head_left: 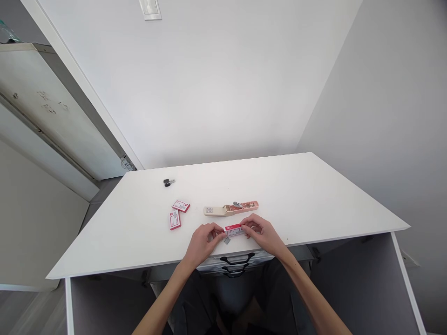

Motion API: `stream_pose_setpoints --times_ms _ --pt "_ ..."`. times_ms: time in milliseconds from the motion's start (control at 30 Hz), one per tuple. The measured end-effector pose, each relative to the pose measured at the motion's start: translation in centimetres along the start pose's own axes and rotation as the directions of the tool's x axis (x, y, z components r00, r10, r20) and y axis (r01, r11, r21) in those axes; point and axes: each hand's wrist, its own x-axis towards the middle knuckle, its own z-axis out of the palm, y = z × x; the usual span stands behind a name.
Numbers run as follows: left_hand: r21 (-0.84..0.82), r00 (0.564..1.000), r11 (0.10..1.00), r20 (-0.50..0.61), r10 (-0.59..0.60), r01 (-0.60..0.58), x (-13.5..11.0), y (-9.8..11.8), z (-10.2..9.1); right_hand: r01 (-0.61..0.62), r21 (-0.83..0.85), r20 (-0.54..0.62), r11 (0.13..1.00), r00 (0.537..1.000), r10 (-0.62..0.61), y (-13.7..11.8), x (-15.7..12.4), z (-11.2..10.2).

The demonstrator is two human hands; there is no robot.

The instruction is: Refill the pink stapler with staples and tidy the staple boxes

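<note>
Both my hands meet at a small red-and-white box (pixel 233 230) near the table's front edge. The fingers of my left hand (pixel 204 242) pinch its left end. At the other end, my right hand (pixel 260 233) grips the box between thumb and fingers. A small grey metallic piece, perhaps a strip of staples (pixel 227 241), lies just below the box's left part. Beyond the box rests a long, narrow cream-and-pink case (pixel 218 211); small metallic items (pixel 238 204) show in its pink half.
Two more red-and-white boxes, one (pixel 181 206) behind the other (pixel 175 220), lie to the left. Farther back is a small black-and-silver object (pixel 169 182), perhaps keys. Drawers with black handles (pixel 237 258) sit under the white tabletop (pixel 296 195). A wall rises behind.
</note>
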Motion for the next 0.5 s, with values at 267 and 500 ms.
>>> stream_pose_setpoints --times_ms 267,500 --pt "-0.007 1.0 1.0 -0.005 0.025 -0.025 0.2 0.3 0.0 -0.042 0.02 0.073 0.999 0.996 0.041 -0.6 -0.1 -0.1" --pt "-0.177 0.979 0.982 -0.179 -0.101 0.069 -0.8 -0.2 -1.3 -0.093 0.115 -0.048 0.989 0.994 0.099 0.3 0.1 -0.4"
